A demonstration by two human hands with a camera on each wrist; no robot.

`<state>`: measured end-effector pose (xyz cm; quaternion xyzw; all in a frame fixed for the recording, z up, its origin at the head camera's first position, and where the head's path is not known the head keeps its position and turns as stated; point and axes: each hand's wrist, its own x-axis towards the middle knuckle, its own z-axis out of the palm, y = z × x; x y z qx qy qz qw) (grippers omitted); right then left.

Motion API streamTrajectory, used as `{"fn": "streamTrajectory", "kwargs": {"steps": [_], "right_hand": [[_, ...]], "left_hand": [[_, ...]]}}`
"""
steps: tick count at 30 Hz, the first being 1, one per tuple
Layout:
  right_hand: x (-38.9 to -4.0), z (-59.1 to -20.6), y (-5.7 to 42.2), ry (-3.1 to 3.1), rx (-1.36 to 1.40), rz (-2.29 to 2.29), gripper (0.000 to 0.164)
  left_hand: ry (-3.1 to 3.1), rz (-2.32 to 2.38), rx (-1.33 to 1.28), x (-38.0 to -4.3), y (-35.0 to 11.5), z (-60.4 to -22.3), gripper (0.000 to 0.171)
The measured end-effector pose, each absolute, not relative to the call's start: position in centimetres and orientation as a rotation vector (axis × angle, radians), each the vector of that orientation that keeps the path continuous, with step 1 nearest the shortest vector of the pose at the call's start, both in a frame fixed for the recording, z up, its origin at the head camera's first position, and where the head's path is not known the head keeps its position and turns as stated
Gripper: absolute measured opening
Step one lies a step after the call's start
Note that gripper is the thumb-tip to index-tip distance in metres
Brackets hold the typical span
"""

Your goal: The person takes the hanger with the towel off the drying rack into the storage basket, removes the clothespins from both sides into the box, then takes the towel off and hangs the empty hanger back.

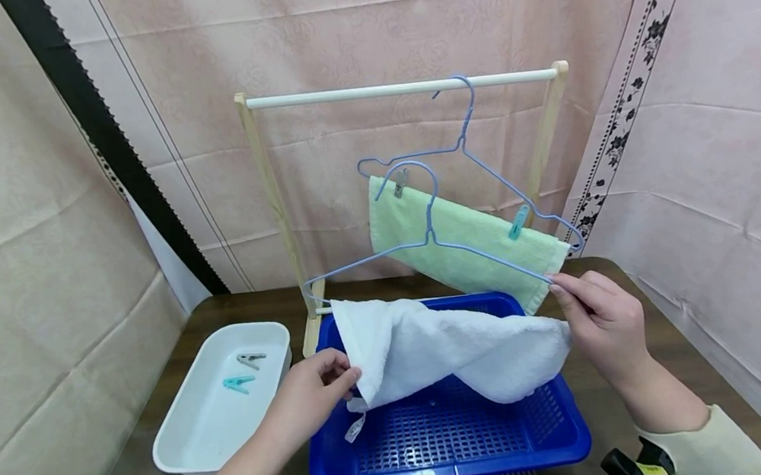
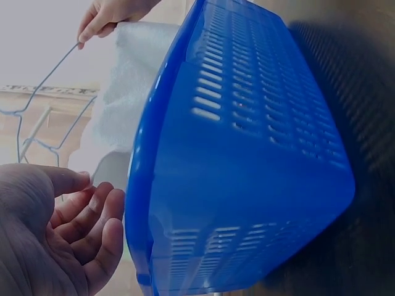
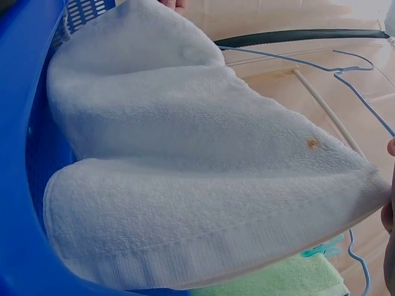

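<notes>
A white towel [image 1: 446,346] stretches between both hands above a blue plastic basket [image 1: 451,472]. My left hand [image 1: 315,389] pinches the towel's left edge between thumb and fingertips, with a small white tag [image 1: 354,428] dangling below. With its thumb and fingers, my right hand [image 1: 597,316] grips the right end of a blue wire hanger [image 1: 430,221] together with the towel's corner. This hanger stands in front of the towel's top edge, its hook free in the air. The right wrist view shows a small orange-brown spot [image 3: 313,143] on the towel.
Behind, another blue hanger [image 1: 464,138] hangs from a rack's white rod [image 1: 339,95]. A light green towel [image 1: 420,222] is fixed to it by a grey clip [image 1: 400,183] and a teal clip [image 1: 519,222]. Left, a white tray [image 1: 199,431] contains two clothespins.
</notes>
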<state>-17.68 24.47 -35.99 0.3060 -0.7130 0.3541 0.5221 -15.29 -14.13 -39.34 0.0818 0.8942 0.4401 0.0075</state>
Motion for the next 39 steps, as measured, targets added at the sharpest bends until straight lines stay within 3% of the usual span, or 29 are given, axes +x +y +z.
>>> {"fn": "streamTrajectory", "kwargs": {"steps": [8,21,39], "right_hand": [[-17.5,-35.8,24.5,-1.705,0.736,0.841,0.041],[-17.3,-35.1,24.0,-1.637,0.779,0.846,0.04],[-16.9,-34.6,23.7,-1.611,0.805,0.84,0.041]], "left_hand": [[2.823,1.39,0.171,-16.0,-14.9,-39.1,0.014],[2.783,1.502,0.081,-17.5,-15.7,-37.7,0.041],[2.728,1.613,0.076,-19.6,-15.9,-36.7,0.038]]}}
